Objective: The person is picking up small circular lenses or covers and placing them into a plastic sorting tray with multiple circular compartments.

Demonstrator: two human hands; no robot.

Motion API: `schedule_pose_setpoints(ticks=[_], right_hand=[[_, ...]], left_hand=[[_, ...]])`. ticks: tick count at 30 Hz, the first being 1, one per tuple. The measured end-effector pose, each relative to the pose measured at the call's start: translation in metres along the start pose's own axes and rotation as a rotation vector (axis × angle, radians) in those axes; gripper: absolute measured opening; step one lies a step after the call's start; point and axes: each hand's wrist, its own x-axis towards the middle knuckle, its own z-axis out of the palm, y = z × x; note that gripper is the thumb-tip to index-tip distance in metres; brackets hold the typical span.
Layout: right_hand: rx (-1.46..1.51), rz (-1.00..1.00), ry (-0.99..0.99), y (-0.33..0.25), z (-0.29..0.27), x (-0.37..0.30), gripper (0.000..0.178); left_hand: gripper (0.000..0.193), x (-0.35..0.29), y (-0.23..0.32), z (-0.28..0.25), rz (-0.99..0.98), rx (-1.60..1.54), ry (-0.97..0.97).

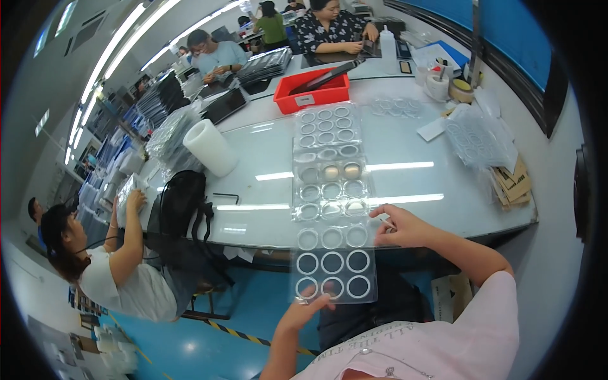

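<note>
A long clear plastic sheet of white rings (332, 262) runs toward me over the table's near edge. Its near end hangs past the edge, in front of my lap. My left hand (305, 310) grips this near end, with fingers partly showing through the clear plastic. Close to the sheet's right edge, my right hand (405, 228) is closed in a pinch around a thin, pale, stick-like tool (387, 224), its kind too small to tell. Farther up the strip, two rings show tan round pieces (331, 171) inside them. Another clear sheet of rings (325, 125) lies at the far end.
A red bin (311, 92) holding a dark long object stands beyond the sheets. On the glossy table (259, 145) are a white foam roll (209, 147), a hex key (227, 197) and a black bag (183, 206). Bagged rings (475, 136) lie right. Co-workers sit left and across.
</note>
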Motion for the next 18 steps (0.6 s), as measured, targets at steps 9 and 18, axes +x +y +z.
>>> schedule_pose_setpoints(ticks=[9,18], right_hand=[[-0.218,-0.118,0.162,0.009,-0.015,0.015,0.038],[-0.525,-0.593,0.310,-0.011,0.005,0.029,0.029]], left_hand=[[0.079,0.022,0.008,-0.036,0.300,-0.370,-0.082],[0.058,0.012,0.018,-0.029,0.307,-0.749,0.068]])
